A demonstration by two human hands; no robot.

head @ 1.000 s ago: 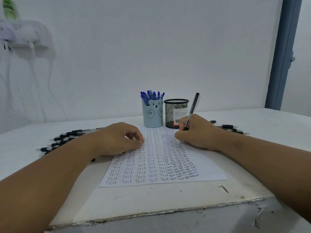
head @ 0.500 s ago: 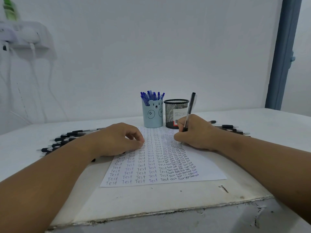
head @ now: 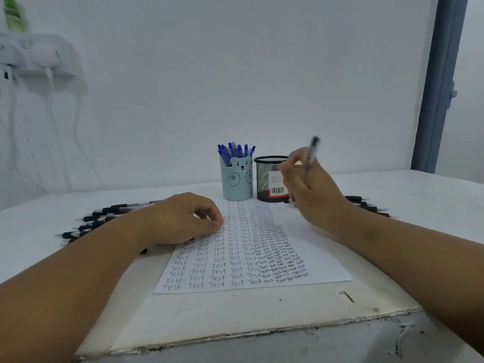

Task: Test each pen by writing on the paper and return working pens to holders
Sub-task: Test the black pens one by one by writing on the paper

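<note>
Above paper [head: 314,247], pen [head: 310,157] in right hand [head: 307,191]

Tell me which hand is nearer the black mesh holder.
Right. The right hand, gripping a pen, is raised directly in front of the black mesh holder, overlapping it in view. The left hand rests on the paper, well to its left.
</note>
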